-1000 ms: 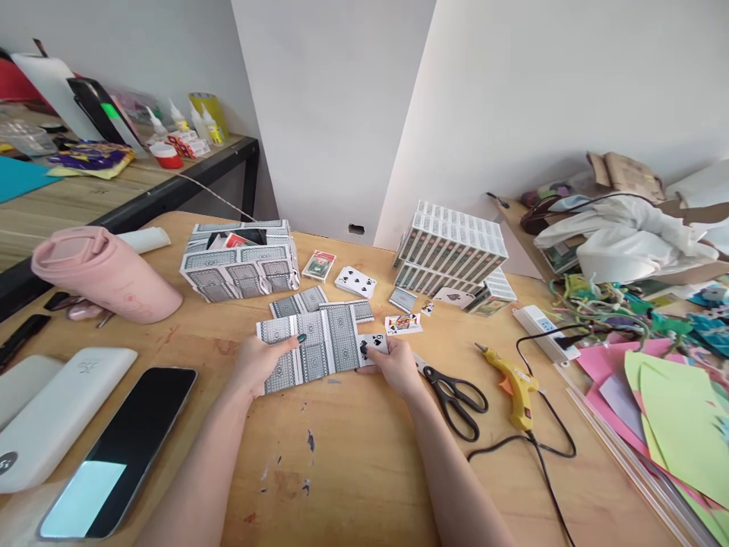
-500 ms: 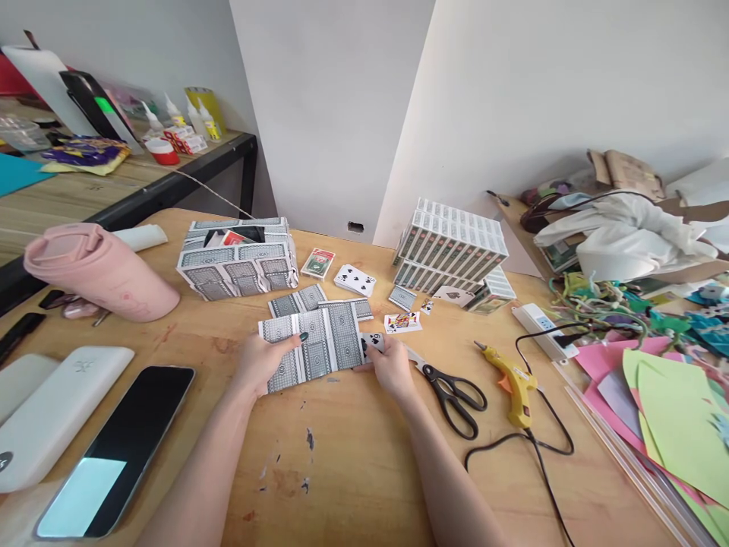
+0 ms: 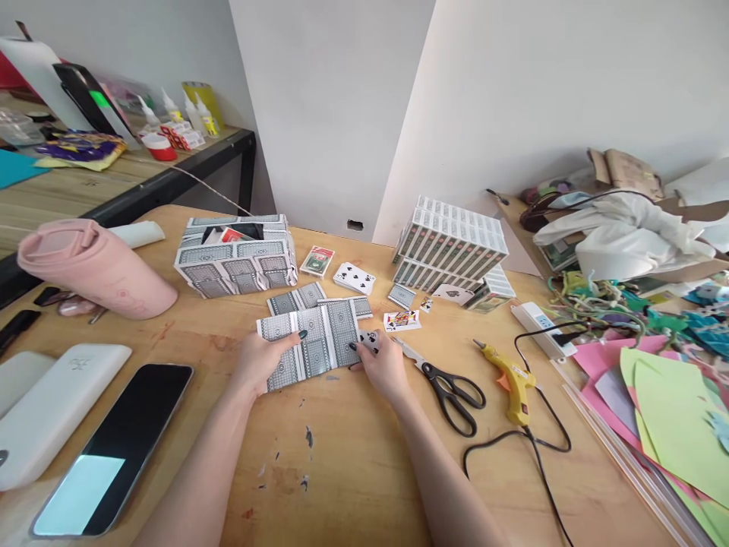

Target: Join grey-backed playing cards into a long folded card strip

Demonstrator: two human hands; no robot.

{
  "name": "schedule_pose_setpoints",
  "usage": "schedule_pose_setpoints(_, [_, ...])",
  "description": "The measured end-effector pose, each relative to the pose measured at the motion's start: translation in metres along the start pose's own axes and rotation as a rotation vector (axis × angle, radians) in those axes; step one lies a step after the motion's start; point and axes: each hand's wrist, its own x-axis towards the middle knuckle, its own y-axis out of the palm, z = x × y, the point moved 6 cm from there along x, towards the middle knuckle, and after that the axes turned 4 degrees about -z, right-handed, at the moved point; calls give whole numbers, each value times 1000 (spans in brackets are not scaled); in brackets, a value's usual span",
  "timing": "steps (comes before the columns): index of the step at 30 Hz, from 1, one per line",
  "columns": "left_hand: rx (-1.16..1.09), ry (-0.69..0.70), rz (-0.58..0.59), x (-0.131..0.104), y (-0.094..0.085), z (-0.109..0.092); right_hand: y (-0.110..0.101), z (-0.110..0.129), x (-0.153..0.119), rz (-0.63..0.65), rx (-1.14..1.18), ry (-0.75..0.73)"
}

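Observation:
A panel of joined playing cards (image 3: 312, 346), patterned backs up, is held over the table. My left hand (image 3: 265, 357) grips its left end, thumb on top. My right hand (image 3: 379, 361) pinches the right end, where a spade card (image 3: 369, 339) shows its face beside the panel. Behind the panel lie more joined cards (image 3: 296, 298). A box covered in cards (image 3: 235, 258) stands behind to the left, with a red item inside. A card pack (image 3: 317, 261) and a face-up card stack (image 3: 353, 278) lie near it.
Black-handled scissors (image 3: 456, 395) and a yellow glue gun (image 3: 515, 384) with its cable lie right. Stacked card boxes (image 3: 452, 243) stand behind. A pink tumbler (image 3: 102, 266), a white power bank (image 3: 62, 410) and a phone (image 3: 114, 448) are left; coloured paper (image 3: 677, 410) lies far right.
My right hand has shifted slightly left, its thumb now over the panel's right edge and covering part of the spade card. My left hand keeps its grip.

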Motion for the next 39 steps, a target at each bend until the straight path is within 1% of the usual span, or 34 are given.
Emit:
schedule_pose_setpoints(3, [-11,-18,3,0,0,1,0,1,0,-9,-12,7])
schedule_pose_setpoints(9, [-19,3,26,1,2,2,1,3,-1,-5,-47,-3])
schedule_pose_setpoints(18, [-3,-7,29,2,3,4,2,6,-3,-4,-88,-18])
schedule_pose_setpoints(23, [15,-6,16,1,3,4,5,9,-4,-10,-127,-15])
schedule_pose_setpoints(26, [25,-9,-3,-1,2,2,3,9,-3,-25,-126,-2])
schedule_pose_setpoints(28, [8,-36,-19,-2,2,1,1,5,0,-5,-41,33])
schedule_pose_setpoints(31, [-90,-121,-44,-6,3,0,3,-4,5,61,274,92])
schedule_pose_setpoints(33, [-191,-189,-54,-11,7,0,4,-8,8,48,478,101])
schedule_pose_setpoints(34, [-239,-218,-60,-14,8,-1,4,-9,8,26,541,98])
schedule_pose_setpoints(36, [-308,-256,-72,-19,12,-3,5,-9,7,-17,593,84])
schedule_pose_setpoints(39, [-349,-263,-60,-23,16,-3,10,-5,4,-11,642,69])
